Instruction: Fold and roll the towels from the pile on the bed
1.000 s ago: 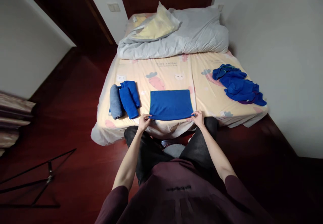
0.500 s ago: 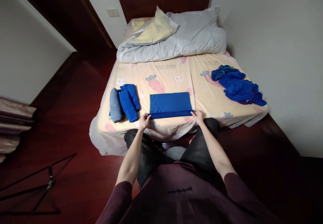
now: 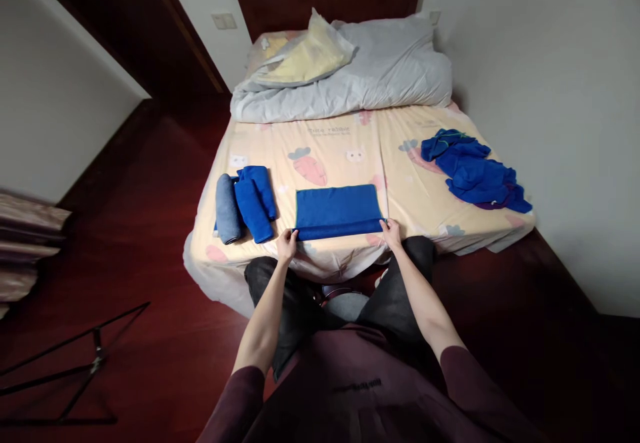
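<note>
A blue towel (image 3: 337, 208) lies flat near the front edge of the bed (image 3: 350, 143), its near edge turned over into a narrow roll. My left hand (image 3: 287, 244) pinches the left end of that rolled edge. My right hand (image 3: 391, 233) pinches the right end. Both hands are closed on the cloth. To the left lie a rolled grey towel (image 3: 227, 208) and rolled blue towels (image 3: 255, 200) side by side.
A loose heap of blue cloths (image 3: 475, 173) lies at the bed's right side, near the white wall. A grey duvet (image 3: 350, 73) and yellow pillow (image 3: 300, 56) are bunched at the head. A black metal stand (image 3: 75, 363) lies on the dark red floor to the left.
The towel's near edge has been rolled away from me, so the flat part is shorter. Both hands moved slightly forward with it.
</note>
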Demonstrator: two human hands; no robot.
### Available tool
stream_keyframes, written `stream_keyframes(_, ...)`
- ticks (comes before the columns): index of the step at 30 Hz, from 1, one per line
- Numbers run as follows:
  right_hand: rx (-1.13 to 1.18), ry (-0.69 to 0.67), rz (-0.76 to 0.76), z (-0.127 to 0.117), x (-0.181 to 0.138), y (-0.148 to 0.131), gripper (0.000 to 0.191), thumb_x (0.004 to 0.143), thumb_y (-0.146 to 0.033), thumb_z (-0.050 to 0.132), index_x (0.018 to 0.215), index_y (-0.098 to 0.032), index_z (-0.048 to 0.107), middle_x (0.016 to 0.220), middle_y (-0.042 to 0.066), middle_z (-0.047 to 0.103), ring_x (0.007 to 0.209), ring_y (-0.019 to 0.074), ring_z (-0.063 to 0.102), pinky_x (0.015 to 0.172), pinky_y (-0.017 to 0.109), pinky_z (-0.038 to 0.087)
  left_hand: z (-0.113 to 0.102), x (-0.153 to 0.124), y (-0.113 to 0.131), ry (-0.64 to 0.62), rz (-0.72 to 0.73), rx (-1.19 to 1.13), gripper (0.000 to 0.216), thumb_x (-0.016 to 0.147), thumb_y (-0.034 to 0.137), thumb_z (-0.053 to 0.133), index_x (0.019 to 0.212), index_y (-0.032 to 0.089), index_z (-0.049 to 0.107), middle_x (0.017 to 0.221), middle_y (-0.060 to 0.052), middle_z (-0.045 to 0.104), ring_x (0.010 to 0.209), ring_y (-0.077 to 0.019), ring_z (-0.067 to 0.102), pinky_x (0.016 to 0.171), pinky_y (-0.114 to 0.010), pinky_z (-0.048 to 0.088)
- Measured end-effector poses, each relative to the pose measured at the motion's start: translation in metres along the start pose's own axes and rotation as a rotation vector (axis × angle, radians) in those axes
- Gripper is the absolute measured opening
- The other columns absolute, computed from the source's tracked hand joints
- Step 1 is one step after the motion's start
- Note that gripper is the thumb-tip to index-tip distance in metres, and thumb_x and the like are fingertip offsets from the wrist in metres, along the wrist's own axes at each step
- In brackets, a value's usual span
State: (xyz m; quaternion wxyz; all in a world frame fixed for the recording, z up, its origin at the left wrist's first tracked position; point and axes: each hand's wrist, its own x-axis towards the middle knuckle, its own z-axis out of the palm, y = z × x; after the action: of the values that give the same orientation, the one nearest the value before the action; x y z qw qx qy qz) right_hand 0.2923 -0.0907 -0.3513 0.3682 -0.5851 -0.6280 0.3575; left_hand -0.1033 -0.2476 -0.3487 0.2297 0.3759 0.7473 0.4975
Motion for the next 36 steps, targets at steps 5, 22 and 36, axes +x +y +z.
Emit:
stream_keyframes(5,-0.074,0.086,0.045,0.007,-0.001,0.004,0.043,0.095,-0.062,0.062,0.083,-0.021,0.068,0.079,0.011,0.070,0.076,0.0251,0.065,0.074,0.034,0.052,0.003,-0.001,-0.005,0.018,0.019,0.009,0.040,0.094,0.053,0.064,0.070,0.024,0.053,0.066,0.000,0.048,0.068,-0.0182,0.049,0.070,-0.027,0.045)
stream_keyframes(22,-0.280,0.408,-0.071,0.037,-0.012,0.025,0.047,0.104,-0.056,0.051,0.101,-0.018,0.080,0.096,0.021,0.077,0.090,0.0320,0.076,0.082,0.040,0.060,0.010,-0.006,-0.023,0.135,-0.036,0.056,0.040,0.091,0.061,0.065,0.079,0.023,0.071,0.072,-0.005,0.070,0.073,-0.0241,0.066,0.074,-0.033,0.050)
stream_keyframes(36,-0.281,0.305,0.012,0.037,-0.013,0.019,0.047,0.107,-0.051,0.048,0.111,-0.015,0.079,0.109,0.025,0.075,0.110,0.0363,0.072,0.092,0.041,0.055,0.010,-0.001,-0.030,0.159,-0.122,0.043,0.034,0.088,0.054,0.075,0.086,0.020,0.078,0.070,-0.003,0.071,0.070,-0.0209,0.067,0.072,-0.029,0.051)
